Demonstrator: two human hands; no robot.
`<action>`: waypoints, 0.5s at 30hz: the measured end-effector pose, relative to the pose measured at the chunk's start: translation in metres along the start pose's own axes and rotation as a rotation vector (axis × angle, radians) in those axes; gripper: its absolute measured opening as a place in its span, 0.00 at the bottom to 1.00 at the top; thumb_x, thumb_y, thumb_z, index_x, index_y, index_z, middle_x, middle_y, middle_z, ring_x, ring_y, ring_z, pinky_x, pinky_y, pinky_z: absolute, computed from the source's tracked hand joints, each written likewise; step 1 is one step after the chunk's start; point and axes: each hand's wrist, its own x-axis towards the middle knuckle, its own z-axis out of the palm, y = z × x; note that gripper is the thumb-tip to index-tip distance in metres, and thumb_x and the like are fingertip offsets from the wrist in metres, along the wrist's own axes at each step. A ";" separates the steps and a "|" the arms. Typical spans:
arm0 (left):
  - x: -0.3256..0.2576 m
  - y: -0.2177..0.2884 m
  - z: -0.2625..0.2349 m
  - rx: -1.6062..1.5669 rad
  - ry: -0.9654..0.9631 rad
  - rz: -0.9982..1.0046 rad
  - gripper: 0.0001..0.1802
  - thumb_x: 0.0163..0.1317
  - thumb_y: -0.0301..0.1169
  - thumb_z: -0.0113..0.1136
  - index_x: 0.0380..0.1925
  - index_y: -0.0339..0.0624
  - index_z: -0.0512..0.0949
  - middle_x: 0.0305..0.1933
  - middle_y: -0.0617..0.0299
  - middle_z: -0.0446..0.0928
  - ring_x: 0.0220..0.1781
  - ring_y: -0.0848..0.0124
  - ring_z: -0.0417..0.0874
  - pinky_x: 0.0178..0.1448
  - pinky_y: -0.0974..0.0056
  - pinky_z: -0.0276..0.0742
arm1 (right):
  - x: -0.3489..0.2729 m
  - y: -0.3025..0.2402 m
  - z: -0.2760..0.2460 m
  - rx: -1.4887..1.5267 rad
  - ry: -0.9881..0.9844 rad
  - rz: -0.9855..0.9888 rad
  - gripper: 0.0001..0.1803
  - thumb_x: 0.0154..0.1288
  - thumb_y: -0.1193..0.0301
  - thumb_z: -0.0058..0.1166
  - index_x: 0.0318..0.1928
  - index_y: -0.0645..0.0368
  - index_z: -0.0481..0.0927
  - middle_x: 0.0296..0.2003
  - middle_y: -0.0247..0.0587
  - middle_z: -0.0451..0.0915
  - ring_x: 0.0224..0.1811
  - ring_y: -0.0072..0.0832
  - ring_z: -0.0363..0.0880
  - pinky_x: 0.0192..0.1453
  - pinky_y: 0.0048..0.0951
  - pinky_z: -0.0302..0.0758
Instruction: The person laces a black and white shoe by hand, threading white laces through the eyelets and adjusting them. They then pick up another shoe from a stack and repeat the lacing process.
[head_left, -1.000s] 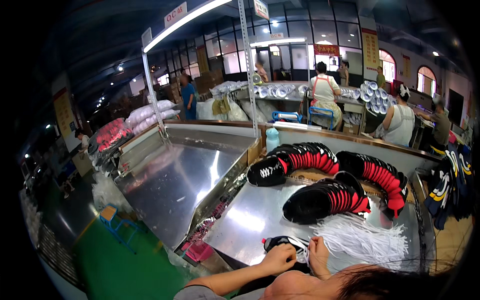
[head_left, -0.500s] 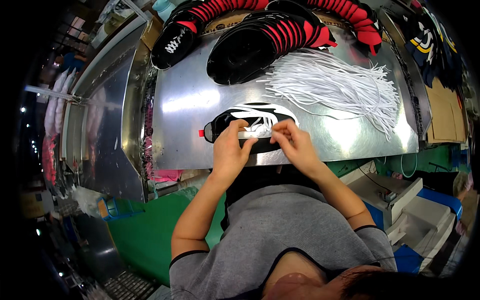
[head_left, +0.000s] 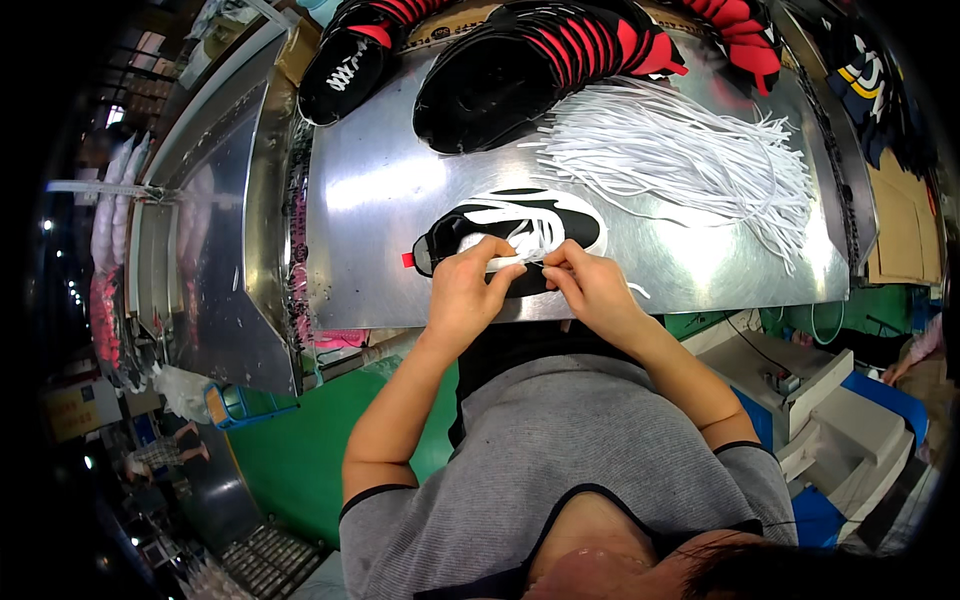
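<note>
A black and white shoe (head_left: 572,214) with a red heel tab lies sideways near the table's front edge, its toe to the right. White shoelace (head_left: 538,232) runs across its eyelets. My left hand (head_left: 466,292) is closed over the near side of the shoe, with a white strip of lace between thumb and forefinger. My right hand (head_left: 597,291) pinches the lace beside the eyelets, thumb against forefinger. A white lace end sticks out past the right hand. The fingers partly hide the near eyelets.
A bundle of white laces (head_left: 680,160) spreads over the metal table (head_left: 370,270) at right. Behind stand nested rows of black and red shoe uppers (head_left: 500,85). A metal ledge (head_left: 262,220) runs along the left, and brown cardboard (head_left: 900,225) stands beyond the right edge.
My right hand has drawn slightly down and right, and a lace end now shows beyond it. My left thumb has shifted toward the eyelets. The whole view has shifted slightly.
</note>
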 end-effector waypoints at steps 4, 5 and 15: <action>-0.009 -0.017 -0.011 -0.063 -0.025 0.018 0.10 0.59 0.32 0.67 0.36 0.39 0.81 0.28 0.54 0.81 0.23 0.66 0.81 0.29 0.65 0.74 | 0.016 0.004 0.036 -0.025 0.025 0.009 0.09 0.69 0.73 0.54 0.44 0.63 0.70 0.30 0.49 0.83 0.31 0.48 0.83 0.34 0.43 0.77; -0.015 -0.023 -0.009 -0.055 0.043 0.053 0.10 0.60 0.34 0.66 0.37 0.40 0.81 0.25 0.53 0.80 0.23 0.62 0.83 0.29 0.62 0.75 | 0.018 0.007 0.045 -0.013 -0.001 0.051 0.11 0.68 0.73 0.54 0.46 0.63 0.69 0.30 0.50 0.82 0.31 0.49 0.84 0.35 0.43 0.77; -0.018 -0.009 0.015 0.066 0.126 0.220 0.13 0.62 0.32 0.61 0.45 0.40 0.77 0.26 0.48 0.80 0.28 0.48 0.83 0.31 0.50 0.76 | 0.014 0.015 0.022 0.069 0.044 0.058 0.05 0.70 0.76 0.49 0.41 0.62 0.67 0.22 0.41 0.80 0.24 0.30 0.79 0.32 0.30 0.72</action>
